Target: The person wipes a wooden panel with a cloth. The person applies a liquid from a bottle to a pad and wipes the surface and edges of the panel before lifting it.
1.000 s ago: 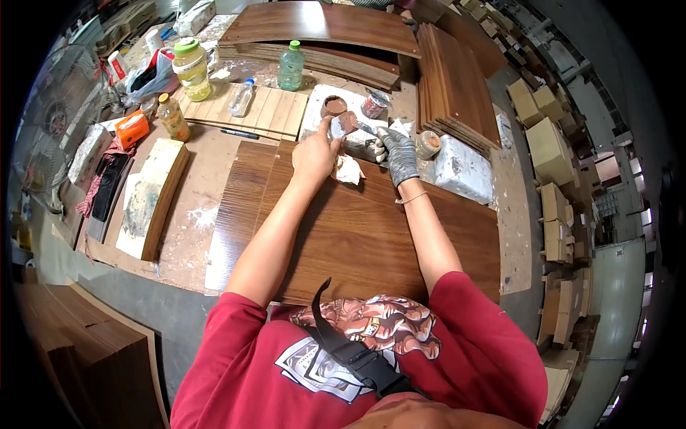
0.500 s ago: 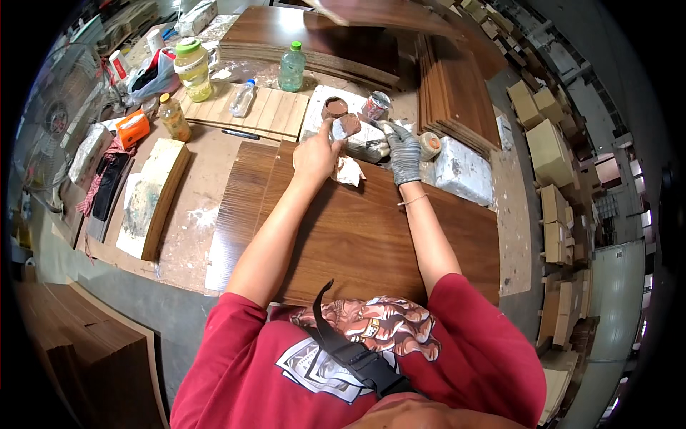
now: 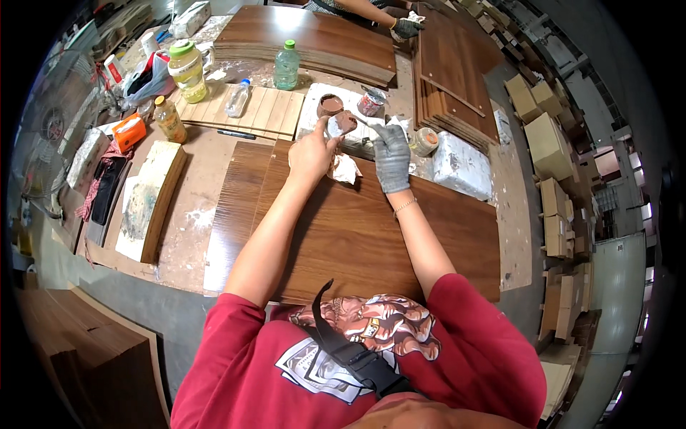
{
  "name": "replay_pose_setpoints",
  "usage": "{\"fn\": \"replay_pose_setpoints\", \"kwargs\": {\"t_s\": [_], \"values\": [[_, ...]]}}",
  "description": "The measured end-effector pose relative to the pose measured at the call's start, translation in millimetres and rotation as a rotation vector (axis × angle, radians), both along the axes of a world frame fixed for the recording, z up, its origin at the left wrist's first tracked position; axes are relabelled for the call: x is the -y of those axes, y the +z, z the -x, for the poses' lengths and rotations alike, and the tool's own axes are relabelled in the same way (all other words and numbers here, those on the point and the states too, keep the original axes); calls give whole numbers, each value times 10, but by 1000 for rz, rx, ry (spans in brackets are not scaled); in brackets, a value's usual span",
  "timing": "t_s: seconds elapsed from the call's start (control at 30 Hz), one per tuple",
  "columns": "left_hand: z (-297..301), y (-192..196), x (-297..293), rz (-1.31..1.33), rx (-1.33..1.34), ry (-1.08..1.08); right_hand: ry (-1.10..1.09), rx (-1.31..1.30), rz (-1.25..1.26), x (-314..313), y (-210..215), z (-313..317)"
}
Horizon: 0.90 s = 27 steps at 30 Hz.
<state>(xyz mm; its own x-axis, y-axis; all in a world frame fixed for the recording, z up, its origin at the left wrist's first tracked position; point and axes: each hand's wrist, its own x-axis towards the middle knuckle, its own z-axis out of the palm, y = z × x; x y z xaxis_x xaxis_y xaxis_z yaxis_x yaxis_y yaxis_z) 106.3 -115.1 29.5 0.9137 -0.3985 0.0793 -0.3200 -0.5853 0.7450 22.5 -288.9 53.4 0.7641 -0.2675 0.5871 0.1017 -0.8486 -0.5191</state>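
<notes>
My bare left hand (image 3: 310,156) grips a small flat whitish scraper-like piece (image 3: 341,124) smeared with brown paste. My right hand (image 3: 391,159), in a grey glove, pinches a thin dark tool (image 3: 363,123), its tip at the paste's right edge; its exact kind is too small to tell. Just beyond stand an open tub of brown paste (image 3: 330,105) and a small can (image 3: 371,101), both on a white paint-stained block (image 3: 311,114). A crumpled pale wipe (image 3: 346,170) lies below my left hand on the dark wood-grain panel (image 3: 357,229).
Behind are a green-capped bottle (image 3: 287,66), a clear bottle (image 3: 239,99) on pale slats, and stacked brown boards (image 3: 307,43). A white wrapped block (image 3: 462,166) and a small jar (image 3: 424,141) sit right. Across the table, another person's gloved hand (image 3: 407,28) holds a cloth.
My right hand has turned and shifted left, bringing the thin tool to the pasted piece. At the back, the raised board now lies on the right stack, and another person's arm shows.
</notes>
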Motion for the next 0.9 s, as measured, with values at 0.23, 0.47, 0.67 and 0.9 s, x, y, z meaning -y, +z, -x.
{"fn": "replay_pose_setpoints", "kwargs": {"t_s": [0.23, 0.47, 0.67, 0.9], "values": [[4, 39, -4, 4, -49, 8, -17, -137, -92, -86, -74, 158], [-17, -6, -13, -3, -12, -1, 14, -12, -63, 25, -32, 92], [-1, -51, 8, 30, -2, 4, 49, -69, -4, -5, -139, 229], [-17, -32, 13, 10, -15, -18, -5, -124, -836, 132, -29, 71]]}}
